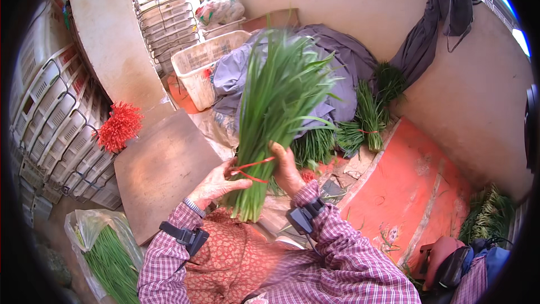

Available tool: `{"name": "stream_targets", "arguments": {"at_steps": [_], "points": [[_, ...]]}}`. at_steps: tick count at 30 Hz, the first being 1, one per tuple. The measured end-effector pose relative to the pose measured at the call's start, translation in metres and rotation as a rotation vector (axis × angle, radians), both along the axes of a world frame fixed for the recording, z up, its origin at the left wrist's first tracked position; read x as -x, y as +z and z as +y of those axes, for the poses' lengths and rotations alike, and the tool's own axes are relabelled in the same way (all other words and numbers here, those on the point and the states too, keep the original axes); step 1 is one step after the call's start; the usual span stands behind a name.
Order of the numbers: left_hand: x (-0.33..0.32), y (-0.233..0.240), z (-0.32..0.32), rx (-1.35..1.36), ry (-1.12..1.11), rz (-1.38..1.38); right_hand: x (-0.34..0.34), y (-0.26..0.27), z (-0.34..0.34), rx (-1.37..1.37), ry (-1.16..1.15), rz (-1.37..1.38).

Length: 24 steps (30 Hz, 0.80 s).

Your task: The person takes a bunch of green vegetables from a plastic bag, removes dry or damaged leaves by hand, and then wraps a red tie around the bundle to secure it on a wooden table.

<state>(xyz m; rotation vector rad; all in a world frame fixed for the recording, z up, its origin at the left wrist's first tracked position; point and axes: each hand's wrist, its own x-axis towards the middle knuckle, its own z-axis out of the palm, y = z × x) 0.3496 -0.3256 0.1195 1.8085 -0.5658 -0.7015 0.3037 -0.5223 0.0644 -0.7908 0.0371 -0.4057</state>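
Observation:
A large bunch of long flat green leaves, like garlic chives, stands upright between my hands, its pale stem ends down over my lap. Around the lower stems runs a thin red tie. My left hand is at the left side of the stems, with its fingers at the red tie. From the right, my right hand grips the stems, thumb up along them. To the left hangs a cluster of red ties. A brown board lies beside my left arm.
White plastic crates are stacked at the left, with more behind. A clear bag of greens stands at the lower left. Grey cloth covers a heap ahead. Tied green bunches rest near the wall, beside a red sheet.

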Motion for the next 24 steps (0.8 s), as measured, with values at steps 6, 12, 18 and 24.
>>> {"name": "stream_targets", "arguments": {"at_steps": [6,12,18,24], "points": [[-0.043,0.0,0.039,0.203,0.291,0.197,0.039,-0.04,-0.113,0.381,-0.342,0.313],[-0.085,0.02,0.045,0.715,0.494,0.484,0.064,-0.068,-0.322,0.922,-0.641,0.37],[-0.087,0.059,0.076,1.117,0.454,0.47,0.044,-0.118,-0.42,1.858,-0.714,0.796],[-0.059,0.077,0.118,1.259,0.482,0.395,-0.002,-0.068,-0.142,1.26,-0.015,0.22]]}}
